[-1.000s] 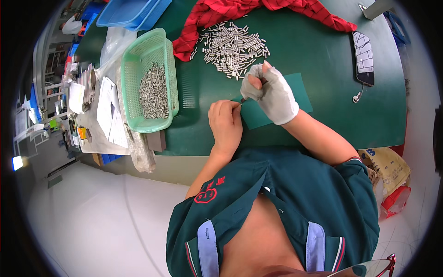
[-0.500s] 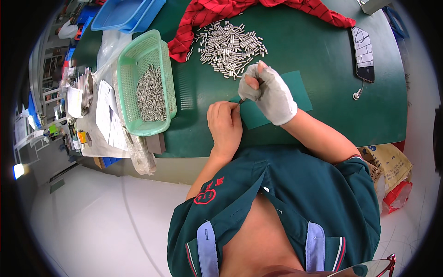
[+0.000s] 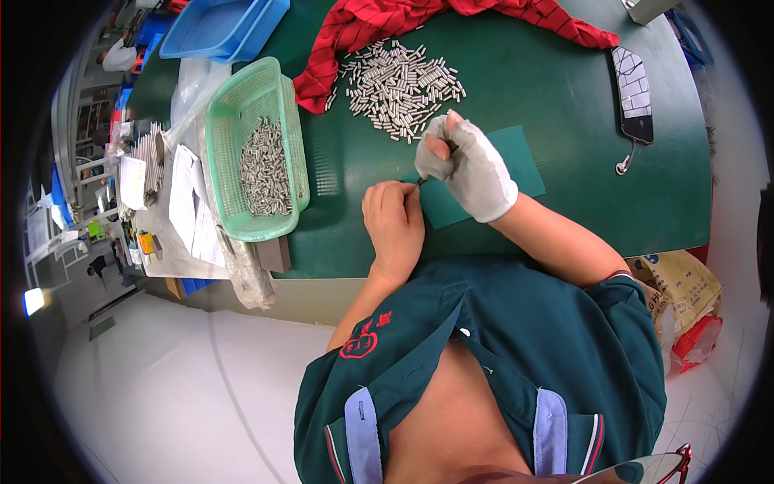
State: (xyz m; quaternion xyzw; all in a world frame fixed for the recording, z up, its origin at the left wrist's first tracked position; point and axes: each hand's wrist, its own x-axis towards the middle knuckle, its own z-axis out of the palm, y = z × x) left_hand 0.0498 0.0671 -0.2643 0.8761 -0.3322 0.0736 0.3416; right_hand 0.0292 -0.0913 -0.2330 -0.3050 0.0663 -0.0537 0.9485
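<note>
Far left: we see a cluttered side bench with papers [image 3: 184, 202] and a clear plastic bag [image 3: 242, 274] hanging off the table edge.
Blue tray: a blue tray [image 3: 218, 28] sits at the top left, just behind the green basket.
Green basket: a mint-green mesh basket [image 3: 218, 153] holds 1 heap of small metal pins [image 3: 264, 169].
Table: all of this rests on a dark green table [image 3: 564, 105].
Red cloth: a red cloth [image 3: 379, 20] lies bunched along the far edge.
Loose pins: a second pile of metal cylinders [image 3: 399, 89] lies spread just beyond our hands.
Left hand: our bare left hand [image 3: 393, 222] is curled narrow, fingertips pinched on a small part we cannot make out.
Right hand: our gloved right hand [image 3: 472, 169] is closed around a thin tool [image 3: 422, 181] whose tip meets the left fingertips.
Change: since 1 second ago both hands keep nearly the same place over the teal mat [image 3: 516, 161], so we judge the same part is being worked.
Right side: a phone [image 3: 633, 93] with an earphone lead lies well apart.
</note>
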